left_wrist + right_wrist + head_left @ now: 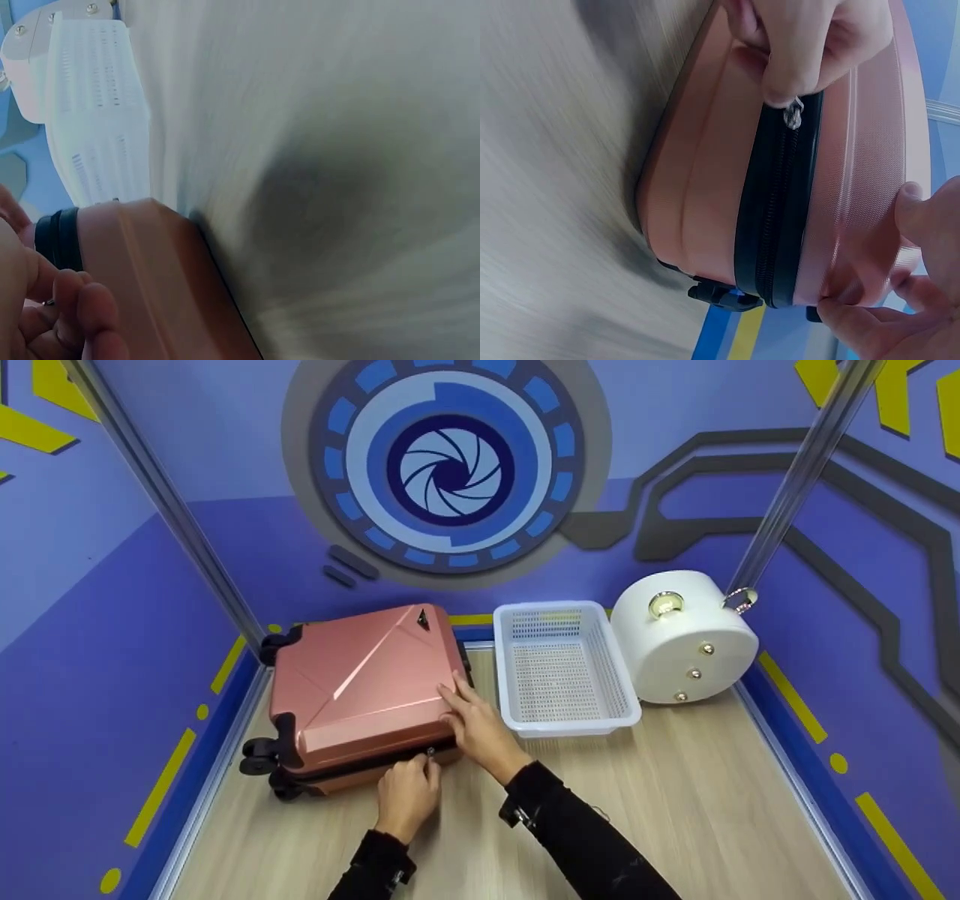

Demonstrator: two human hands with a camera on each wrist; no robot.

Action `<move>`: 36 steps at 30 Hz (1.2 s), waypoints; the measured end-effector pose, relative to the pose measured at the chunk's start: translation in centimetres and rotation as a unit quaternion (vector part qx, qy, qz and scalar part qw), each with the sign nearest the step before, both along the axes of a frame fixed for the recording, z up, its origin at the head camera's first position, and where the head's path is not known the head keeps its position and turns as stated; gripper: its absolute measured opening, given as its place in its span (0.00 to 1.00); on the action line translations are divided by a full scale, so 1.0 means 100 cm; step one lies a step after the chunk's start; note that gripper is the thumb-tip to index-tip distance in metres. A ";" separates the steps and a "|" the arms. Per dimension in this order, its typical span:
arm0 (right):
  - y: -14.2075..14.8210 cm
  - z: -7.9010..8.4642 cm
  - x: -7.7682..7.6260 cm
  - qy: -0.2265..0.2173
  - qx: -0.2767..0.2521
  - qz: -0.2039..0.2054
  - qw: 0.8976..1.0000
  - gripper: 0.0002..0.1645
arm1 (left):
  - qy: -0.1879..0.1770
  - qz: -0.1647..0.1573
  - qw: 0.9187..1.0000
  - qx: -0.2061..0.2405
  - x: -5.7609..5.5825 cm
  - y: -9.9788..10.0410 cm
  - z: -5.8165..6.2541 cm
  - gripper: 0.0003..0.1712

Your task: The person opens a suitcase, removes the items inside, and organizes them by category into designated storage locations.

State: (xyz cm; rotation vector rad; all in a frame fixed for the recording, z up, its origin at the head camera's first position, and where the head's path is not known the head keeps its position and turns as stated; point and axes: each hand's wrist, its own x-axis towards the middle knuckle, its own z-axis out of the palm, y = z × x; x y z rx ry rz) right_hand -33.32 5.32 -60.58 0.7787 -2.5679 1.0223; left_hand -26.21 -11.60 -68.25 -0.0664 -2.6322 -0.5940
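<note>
A rose-pink hard-shell suitcase (375, 682) lies flat at the left, its black wheels toward the left wall. At its near side, my left hand (409, 795) pinches a metal zipper pull (793, 114) between thumb and curled fingers. The black zipper band (776, 202) runs along the suitcase's side; in the right wrist view, its teeth look closed from the pull to the corner. My right hand (484, 727) rests on the suitcase's near right corner, fingers extended over the top and edge. In the left wrist view, curled left fingers (97, 307) partly hide the pull.
A white perforated plastic basket (634, 712) stands just right of the suitcase. Beyond it, against the back right corner, is a white rounded case (682, 637) with gold rings and studs. Blue patterned walls (247, 540) surround the wood-grain surface (675, 810).
</note>
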 end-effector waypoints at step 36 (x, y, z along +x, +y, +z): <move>-0.001 0.000 0.000 -0.017 -0.006 0.002 1.000 0.34 | -0.122 0.179 0.974 0.063 0.062 -0.190 0.007 0.23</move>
